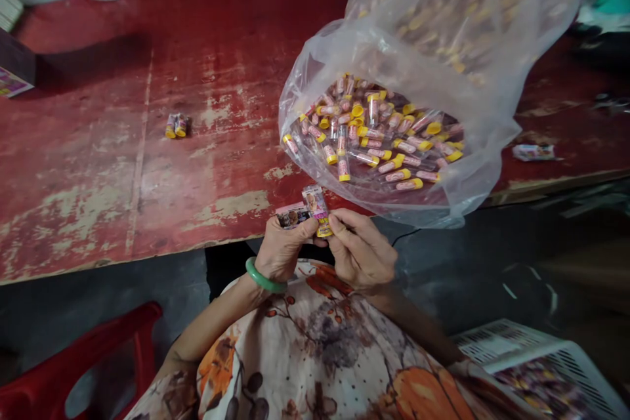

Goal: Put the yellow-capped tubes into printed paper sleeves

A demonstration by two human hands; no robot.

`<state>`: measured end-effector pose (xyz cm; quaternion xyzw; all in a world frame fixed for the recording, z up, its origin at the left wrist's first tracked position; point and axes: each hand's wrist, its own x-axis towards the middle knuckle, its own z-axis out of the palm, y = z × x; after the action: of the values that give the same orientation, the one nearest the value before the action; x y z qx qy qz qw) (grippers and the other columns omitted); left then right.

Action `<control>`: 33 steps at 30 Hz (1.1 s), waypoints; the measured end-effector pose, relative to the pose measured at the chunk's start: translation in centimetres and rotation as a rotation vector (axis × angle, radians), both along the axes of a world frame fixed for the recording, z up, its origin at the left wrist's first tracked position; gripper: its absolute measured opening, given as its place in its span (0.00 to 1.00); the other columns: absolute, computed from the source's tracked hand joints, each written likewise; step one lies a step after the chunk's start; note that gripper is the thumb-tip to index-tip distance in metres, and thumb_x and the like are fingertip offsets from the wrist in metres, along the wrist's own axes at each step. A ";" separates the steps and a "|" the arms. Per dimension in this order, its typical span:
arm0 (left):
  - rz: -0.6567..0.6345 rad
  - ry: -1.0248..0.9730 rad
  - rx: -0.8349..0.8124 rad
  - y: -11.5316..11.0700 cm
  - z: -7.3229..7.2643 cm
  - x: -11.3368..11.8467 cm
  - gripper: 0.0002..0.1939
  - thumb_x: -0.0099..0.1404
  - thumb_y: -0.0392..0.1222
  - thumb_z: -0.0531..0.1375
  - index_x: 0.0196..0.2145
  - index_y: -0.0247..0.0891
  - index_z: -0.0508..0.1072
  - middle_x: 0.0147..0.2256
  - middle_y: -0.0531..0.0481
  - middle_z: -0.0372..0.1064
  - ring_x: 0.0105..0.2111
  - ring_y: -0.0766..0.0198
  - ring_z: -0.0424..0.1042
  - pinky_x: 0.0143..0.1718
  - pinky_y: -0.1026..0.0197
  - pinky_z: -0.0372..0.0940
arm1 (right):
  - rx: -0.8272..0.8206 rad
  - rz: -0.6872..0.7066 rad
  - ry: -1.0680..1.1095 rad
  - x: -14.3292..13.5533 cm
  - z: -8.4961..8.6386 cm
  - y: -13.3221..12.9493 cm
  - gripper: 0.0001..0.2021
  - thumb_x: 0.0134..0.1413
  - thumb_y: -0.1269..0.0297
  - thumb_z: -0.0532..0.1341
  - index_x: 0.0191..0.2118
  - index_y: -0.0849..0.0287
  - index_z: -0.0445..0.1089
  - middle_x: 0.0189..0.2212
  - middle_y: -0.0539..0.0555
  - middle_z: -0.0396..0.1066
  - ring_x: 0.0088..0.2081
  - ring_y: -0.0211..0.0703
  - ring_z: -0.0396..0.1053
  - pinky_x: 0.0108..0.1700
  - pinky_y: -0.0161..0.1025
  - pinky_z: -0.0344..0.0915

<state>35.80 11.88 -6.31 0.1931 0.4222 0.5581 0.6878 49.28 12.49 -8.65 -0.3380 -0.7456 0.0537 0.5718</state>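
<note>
Both hands meet at the table's front edge, close to my body. My left hand (285,243), with a green bangle at its wrist, is closed on several small printed wrappers (294,215), its thumb against a small tube in a printed wrapper (316,207). That tube stands tilted, its yellow end down. My right hand (361,249) pinches it near the yellow end with thumb and forefinger; the other fingers are curled. Just beyond lies an open clear plastic bag (315,59) full of small yellow-capped tubes (373,111) with pink contents.
Two wrapped tubes (176,125) lie on the worn red table (236,111) at left. A printed packet (534,152) is at the right edge. A white crate (575,361) with wrapped pieces stands low right, a red chair (98,348) low left. A box (14,65) sits far left.
</note>
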 end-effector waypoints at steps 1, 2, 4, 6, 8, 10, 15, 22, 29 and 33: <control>0.003 -0.001 -0.001 0.0 -0.1 0.0 0.26 0.40 0.53 0.79 0.31 0.33 0.79 0.29 0.48 0.76 0.25 0.65 0.73 0.27 0.62 0.72 | 0.002 0.003 0.005 0.0 -0.1 0.0 0.22 0.59 0.79 0.61 0.58 0.57 0.73 0.45 0.62 0.76 0.42 0.46 0.77 0.39 0.40 0.77; 0.006 -0.001 -0.002 0.0 -0.1 -0.1 0.26 0.40 0.53 0.79 0.30 0.33 0.79 0.29 0.48 0.76 0.25 0.65 0.73 0.26 0.63 0.72 | 0.005 0.003 0.014 -0.1 -0.3 0.0 0.22 0.59 0.79 0.62 0.57 0.58 0.73 0.45 0.62 0.76 0.42 0.46 0.77 0.40 0.40 0.77; 0.014 -0.004 -0.010 0.0 -0.1 -0.1 0.25 0.40 0.53 0.79 0.30 0.33 0.79 0.29 0.48 0.76 0.25 0.65 0.73 0.26 0.63 0.72 | 0.015 -0.005 0.024 -0.1 -0.5 0.0 0.21 0.59 0.80 0.62 0.57 0.59 0.74 0.45 0.63 0.76 0.43 0.46 0.77 0.40 0.40 0.76; 0.026 -0.008 -0.024 -0.1 -0.1 -0.2 0.25 0.39 0.52 0.79 0.30 0.33 0.79 0.29 0.48 0.76 0.25 0.66 0.73 0.26 0.64 0.73 | 0.025 -0.026 -0.003 -0.2 -0.7 -0.1 0.21 0.59 0.79 0.62 0.57 0.60 0.74 0.45 0.63 0.76 0.43 0.47 0.77 0.40 0.40 0.76; 0.035 -0.014 -0.037 -0.1 -0.1 -0.2 0.25 0.39 0.51 0.80 0.30 0.33 0.79 0.30 0.49 0.76 0.26 0.66 0.73 0.26 0.64 0.73 | 0.039 -0.047 -0.065 -0.2 -0.7 -0.1 0.21 0.61 0.77 0.61 0.58 0.59 0.73 0.45 0.63 0.76 0.43 0.47 0.78 0.39 0.40 0.77; 0.041 -0.019 -0.040 -0.1 -0.2 -0.3 0.25 0.39 0.51 0.80 0.30 0.33 0.79 0.29 0.49 0.76 0.26 0.66 0.73 0.26 0.64 0.73 | 0.065 -0.063 -0.103 -0.2 -0.8 -0.1 0.21 0.62 0.76 0.60 0.59 0.58 0.72 0.45 0.62 0.77 0.42 0.47 0.78 0.39 0.40 0.77; 0.037 -0.026 -0.046 -0.3 -0.5 -0.5 0.26 0.39 0.51 0.79 0.31 0.32 0.79 0.29 0.48 0.76 0.26 0.66 0.73 0.26 0.65 0.73 | 0.103 -0.060 -0.116 -0.2 -1.4 -0.1 0.23 0.62 0.77 0.60 0.62 0.59 0.69 0.46 0.63 0.77 0.44 0.47 0.78 0.41 0.39 0.76; 0.037 -0.031 -0.050 -0.5 -0.4 -0.7 0.26 0.43 0.54 0.78 0.31 0.30 0.78 0.28 0.48 0.75 0.26 0.67 0.73 0.27 0.65 0.72 | 0.072 -0.035 -0.110 -0.8 -2.8 0.1 0.26 0.60 0.78 0.62 0.63 0.61 0.68 0.49 0.65 0.75 0.47 0.49 0.77 0.46 0.40 0.76; 0.145 0.268 -0.049 2.0 -0.6 -5.7 0.29 0.41 0.55 0.77 0.34 0.31 0.77 0.28 0.49 0.73 0.24 0.68 0.69 0.22 0.67 0.64 | 0.036 0.013 -0.157 -1.4 -1.6 1.4 0.16 0.58 0.79 0.66 0.52 0.66 0.73 0.43 0.63 0.76 0.43 0.46 0.77 0.46 0.39 0.75; 0.214 0.855 0.006 8.3 -1.1 -13.8 0.23 0.47 0.56 0.72 0.29 0.32 0.76 0.23 0.52 0.68 0.23 0.67 0.65 0.23 0.65 0.59 | 0.035 0.017 -0.167 -1.0 -2.3 2.1 0.09 0.59 0.78 0.64 0.45 0.65 0.74 0.40 0.62 0.77 0.40 0.45 0.77 0.44 0.39 0.75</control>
<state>21.99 20.20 -7.45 0.3637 0.6849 0.4973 0.3891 48.30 14.57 -11.00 -0.3248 -0.7944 0.0170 0.5130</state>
